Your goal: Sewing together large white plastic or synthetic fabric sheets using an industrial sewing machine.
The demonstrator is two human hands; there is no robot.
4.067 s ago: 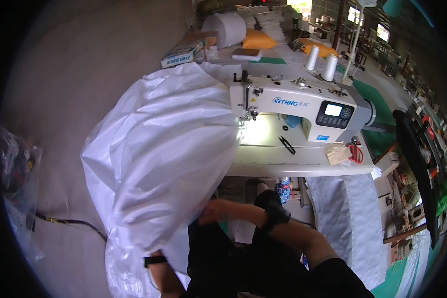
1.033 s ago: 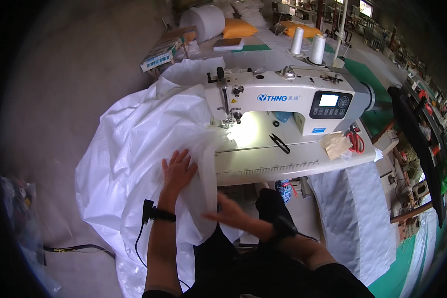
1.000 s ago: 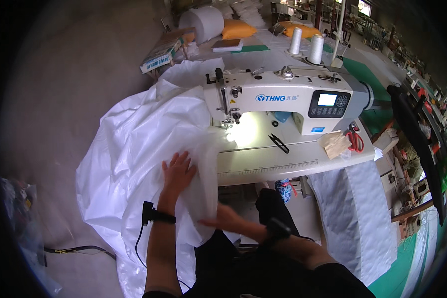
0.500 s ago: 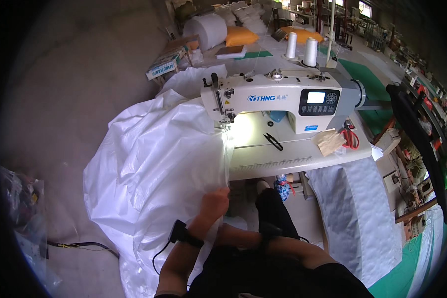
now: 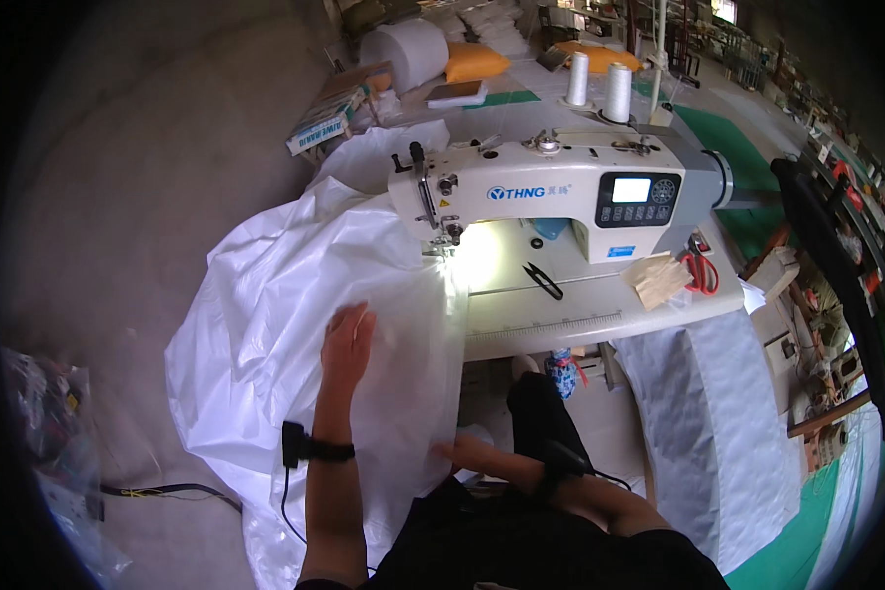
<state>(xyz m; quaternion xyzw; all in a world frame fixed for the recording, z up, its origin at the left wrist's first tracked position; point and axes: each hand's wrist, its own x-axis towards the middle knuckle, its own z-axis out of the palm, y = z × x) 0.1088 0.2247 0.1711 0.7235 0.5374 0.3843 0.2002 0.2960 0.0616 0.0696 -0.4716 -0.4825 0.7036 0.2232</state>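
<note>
A large white plastic sheet point(image 5: 265, 295) drapes in folds over the left of the sewing machine table and hangs down toward me. Its right edge runs up under the needle area of a white sewing machine point(image 5: 521, 172), where a lamp glows. Upon the sheet, left of that edge, my left hand point(image 5: 348, 344) rests with its fingers out and slightly bent, gripping nothing visible. Lower down, close to my body, my right hand point(image 5: 467, 454) pinches the sheet's edge; its fingertips are partly hidden by the film.
Black thread snips point(image 5: 543, 281), a brown paper piece point(image 5: 659, 280) and red-handled scissors point(image 5: 699, 274) lie on the machine table point(image 5: 580, 315). Two white thread cones point(image 5: 617, 93) stand behind. A silvery-white sheet point(image 5: 708, 423) hangs at right. A black cable point(image 5: 172, 485) crosses the floor.
My left hand has let go of the sheet's right edge and moved left and forward onto the sheet. The right hand, formerly hidden behind the left wrist, now shows at the edge.
</note>
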